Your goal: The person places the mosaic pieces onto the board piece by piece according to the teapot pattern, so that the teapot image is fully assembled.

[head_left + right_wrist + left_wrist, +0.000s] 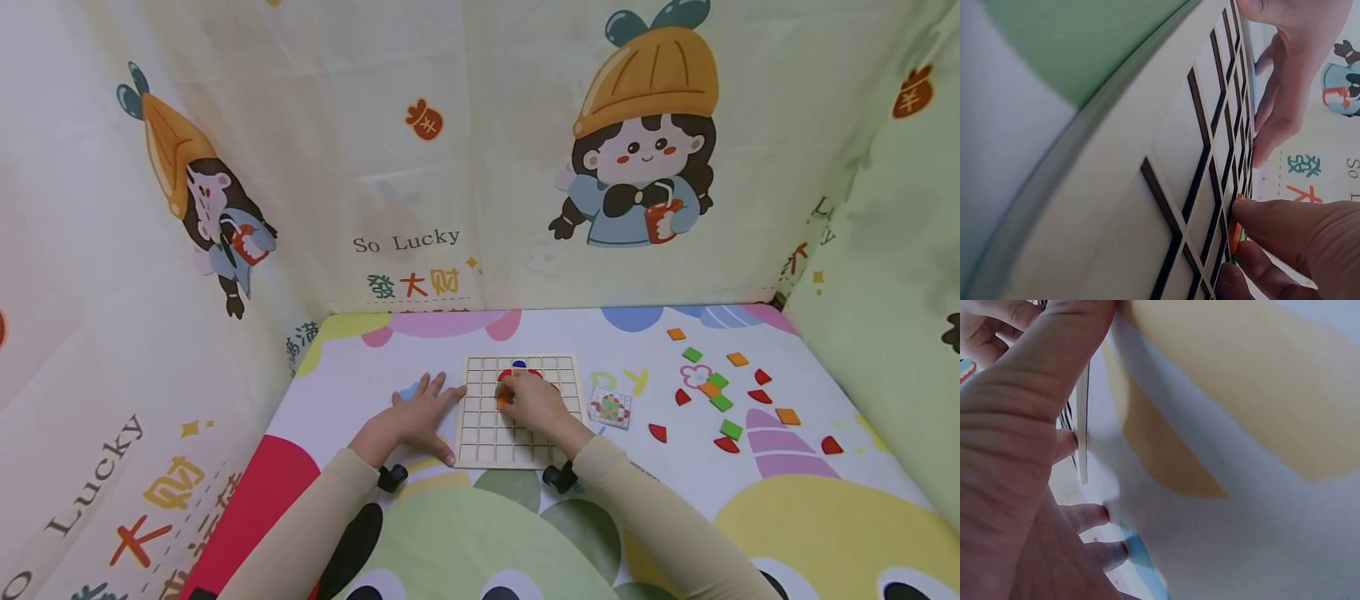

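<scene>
Beige sleeves [637, 504] lie nearest us, reaching across the broad patterned counter [352, 367]. Between the left hand [415, 419] and the right sleeve we see the gridded board [480, 446], its upper middle beneath the right hand [538, 406]. Just right of that hand lies a picture card [611, 408]; farther right are scattered red wedges [657, 432], green tiles [731, 429] and loose orange tiles [787, 416]. Just beyond the right hand's fingers, a blue piece [519, 364] sits on the grid, partly hidden.

We judge the step in hand to be setting an orange tile [1236, 231] into the pattern; the next move seems to call for squaring it, then a gentle release that leaves its neighbours undisturbed. Our left hand is spread wide, thumb at the board's near corner, index fingertip at its left edge. Our right hand pinches the orange tile between thumb and fingers, low on the grid; those fingers screen it, so we cannot be sure it is fully seated.
</scene>
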### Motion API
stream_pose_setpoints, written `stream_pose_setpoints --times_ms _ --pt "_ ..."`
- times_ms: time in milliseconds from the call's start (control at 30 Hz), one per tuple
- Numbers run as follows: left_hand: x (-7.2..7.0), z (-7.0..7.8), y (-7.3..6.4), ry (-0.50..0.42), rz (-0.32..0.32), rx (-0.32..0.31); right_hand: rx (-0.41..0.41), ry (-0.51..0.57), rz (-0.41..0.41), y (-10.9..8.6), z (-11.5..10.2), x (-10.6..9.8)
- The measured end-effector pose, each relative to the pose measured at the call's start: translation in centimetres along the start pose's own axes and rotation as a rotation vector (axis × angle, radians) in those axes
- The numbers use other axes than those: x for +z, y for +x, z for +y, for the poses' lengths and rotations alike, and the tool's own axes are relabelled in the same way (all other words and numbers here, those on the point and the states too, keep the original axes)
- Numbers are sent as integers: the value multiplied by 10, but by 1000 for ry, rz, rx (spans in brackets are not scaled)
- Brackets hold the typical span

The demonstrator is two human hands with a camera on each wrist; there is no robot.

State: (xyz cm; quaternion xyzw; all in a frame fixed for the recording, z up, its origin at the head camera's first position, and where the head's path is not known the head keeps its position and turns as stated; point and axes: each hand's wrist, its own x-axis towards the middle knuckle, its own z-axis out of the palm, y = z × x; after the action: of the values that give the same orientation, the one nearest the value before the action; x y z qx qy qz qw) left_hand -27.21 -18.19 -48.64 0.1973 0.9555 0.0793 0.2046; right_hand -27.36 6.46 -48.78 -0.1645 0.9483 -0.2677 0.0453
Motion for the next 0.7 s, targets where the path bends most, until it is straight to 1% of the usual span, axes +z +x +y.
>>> stream_pose_setpoints --times_ms 267,467,567,700 --pt "-1 -1 1 -2 3 7 7 41 19 -1 3 -2" --pt "0 -2 2 3 1 0 11 80 13 -4 8 -6" --pt "1 -2 1 8 -1 -2 29 71 9 -6 10 -11" --pt "0 -1 0 10 -2 -4 33 12 30 -11 15 -20"
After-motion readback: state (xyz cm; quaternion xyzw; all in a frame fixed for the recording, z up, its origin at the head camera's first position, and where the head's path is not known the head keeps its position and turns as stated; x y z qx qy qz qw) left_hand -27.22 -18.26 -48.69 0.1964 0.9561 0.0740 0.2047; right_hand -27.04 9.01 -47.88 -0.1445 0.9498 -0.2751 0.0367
